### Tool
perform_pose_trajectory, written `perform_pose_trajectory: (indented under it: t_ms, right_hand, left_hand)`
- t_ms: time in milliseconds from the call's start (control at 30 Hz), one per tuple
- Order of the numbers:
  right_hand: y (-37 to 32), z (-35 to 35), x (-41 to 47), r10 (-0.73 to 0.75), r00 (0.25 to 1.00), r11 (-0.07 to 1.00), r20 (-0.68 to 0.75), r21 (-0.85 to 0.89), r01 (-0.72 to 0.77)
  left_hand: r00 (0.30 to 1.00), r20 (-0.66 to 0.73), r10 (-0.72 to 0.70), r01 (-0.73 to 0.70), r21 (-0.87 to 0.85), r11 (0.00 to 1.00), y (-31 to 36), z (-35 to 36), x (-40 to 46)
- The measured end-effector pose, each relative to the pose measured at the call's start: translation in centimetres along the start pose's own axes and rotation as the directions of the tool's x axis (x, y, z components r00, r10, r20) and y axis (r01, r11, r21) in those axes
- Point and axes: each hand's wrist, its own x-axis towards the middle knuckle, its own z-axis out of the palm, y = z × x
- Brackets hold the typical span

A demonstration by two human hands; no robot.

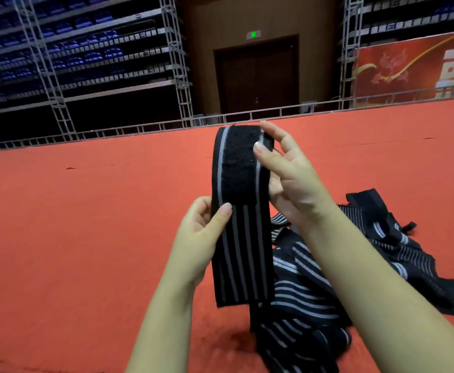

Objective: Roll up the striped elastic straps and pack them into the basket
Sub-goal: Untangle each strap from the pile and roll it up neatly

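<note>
in the head view, one strap (240, 211) is held upright above the carpet (86, 224), its fuzzy fastener patch folded over at the top. its left edge is pinched by the left hand (201, 232), thumb on the striped face, and its top right corner is pinched by the right hand (287, 176) between thumb and forefinger, the other fingers loosely spread. the tail hangs down into the pile (355, 278) of loose straps lying toward the carpet's near right edge. no basket is seen. the rolling looks only begun; next, the fastener end would need to be turned tightly inward while the tail is kept taut.
</note>
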Motion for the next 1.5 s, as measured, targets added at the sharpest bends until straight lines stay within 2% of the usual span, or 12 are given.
perform_pose_trajectory:
  t_ms: [133, 233, 367, 433, 633, 867, 967, 1100, 1233, 1300, 1367, 1500]
  right_hand:
    - [1.9, -1.3, -0.5, -0.014, 0.988, 0.944, 0.157, -0.322, 0.065]
    - [3.1, -1.5, -1.3, 0.003, 0.984, 0.907, 0.180, -0.414, 0.073]
    - [3.9, -1.1, -1.1, -0.107, 0.994, 0.907, -0.012, -0.411, 0.093]
    - [4.2, -1.2, -0.7, -0.101, 0.990, 0.933, -0.096, -0.356, 0.061]
    - [3.7, -3.4, 1.9, -0.155, 0.935, 0.934, -0.320, -0.357, 0.032]
    - [4.8, -5.1, 2.0, -0.105, 0.924, 0.908, -0.367, -0.415, -0.062]
    - [4.3, -5.5, 0.6, -0.042, 0.951, 0.922, -0.306, -0.378, -0.081]
    - [4.8, -4.8, -2.7, 0.013, 0.993, 0.909, -0.114, -0.412, -0.059]
    - [5.8, -4.5, -6.9, 0.195, 0.973, 0.915, 0.122, -0.379, -0.136]
    - [6.4, -4.6, -8.4, 0.262, 0.951, 0.893, 0.163, -0.416, -0.174]
    - [7.0, -4.8, -9.1, 0.264, 0.960, 0.893, 0.090, -0.398, -0.208]
    - [7.1, -4.8, -8.7, 0.126, 0.950, 0.937, -0.285, -0.281, -0.208]
  left_hand:
    - [0.999, -0.048, 0.007, -0.008, -0.017, 1.000, 0.2, 0.1, 0.9]
    - [1.000, -0.022, -0.008, 0.007, -0.037, 0.999, 0.5, 0.3, 1.6]
    - [0.992, 0.094, -0.081, 0.080, 0.008, 0.997, -1.0, 0.7, 1.4]
    - [0.985, 0.137, -0.107, 0.098, 0.070, 0.993, -2.4, 0.2, 0.7]
    - [0.897, 0.189, -0.398, 0.359, 0.212, 0.909, -6.0, -1.6, -2.8]
    - [0.901, 0.165, -0.401, 0.381, 0.138, 0.914, -6.2, -2.1, -2.9]
    - [0.902, 0.153, -0.402, 0.404, 0.021, 0.914, -6.5, -1.9, -2.7]
    - [0.855, 0.128, -0.503, 0.518, -0.270, 0.811, -5.3, -1.6, -0.5]
    - [0.877, 0.041, -0.478, 0.466, -0.311, 0.828, -3.8, -0.4, 1.3]
    - [0.890, -0.017, -0.455, 0.421, -0.347, 0.838, -3.6, 0.1, 1.4]
    - [0.915, -0.044, -0.401, 0.372, -0.294, 0.880, -3.8, 0.1, 1.4]
    - [0.954, 0.002, -0.301, 0.296, -0.175, 0.939, -4.1, 0.2, 0.2]
